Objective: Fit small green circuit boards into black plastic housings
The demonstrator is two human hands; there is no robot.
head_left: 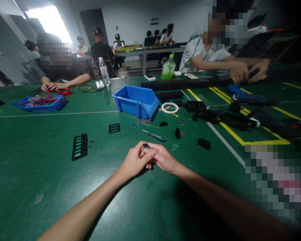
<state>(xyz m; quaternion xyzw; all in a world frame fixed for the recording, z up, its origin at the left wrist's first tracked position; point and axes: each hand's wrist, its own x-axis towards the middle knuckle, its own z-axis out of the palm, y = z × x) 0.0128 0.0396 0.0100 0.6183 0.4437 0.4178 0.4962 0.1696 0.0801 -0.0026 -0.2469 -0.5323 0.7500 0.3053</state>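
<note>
My left hand [134,161] and my right hand [163,158] meet in the middle of the green table [40,187], fingers pinched together on a small dark part [146,146] that barely shows between them. A screwdriver with a green handle [155,135] lies just beyond my hands. To the left lie a long black slotted strip [79,146] and a smaller black slotted piece [114,128]. Small black parts [204,143] and loose screws are scattered to the right.
A tilted blue bin [136,100] stands beyond the screwdriver, with a white tape ring [169,107] beside it. A blue tray of wires [40,103] sits far left. Other people work across the table, near a water bottle [104,71], a green bottle [168,68] and black housings [223,117].
</note>
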